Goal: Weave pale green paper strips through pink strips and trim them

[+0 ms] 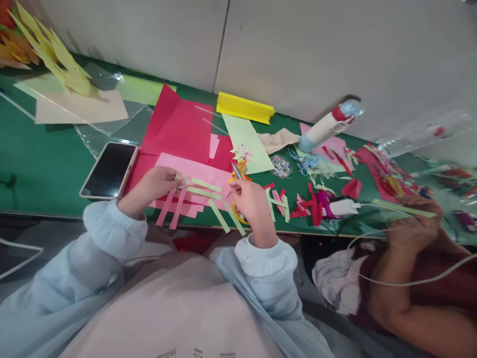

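My left hand (pixel 154 185) is closed on a bunch of paper strips: pale green strips (pixel 203 188) stick out to the right and pink strips (pixel 172 206) hang down from it. My right hand (pixel 250 199) pinches the right end of these green strips, with more green strips (pixel 227 218) slanting below it. Both hands hover over a pink sheet (pixel 208 171) at the front edge of the green table (pixel 44 164). Yellow-handled scissors (pixel 238 171) lie just beyond my right hand.
A phone (pixel 109 170) lies left of my hands. Red sheets (pixel 179 130), a light green sheet (pixel 248 141) and a yellow folded strip (pixel 244 108) lie behind. A glue gun (pixel 326 127) and paper scraps (pixel 298 201) sit to the right, where another person's hands (pixel 413 223) hold a green strip.
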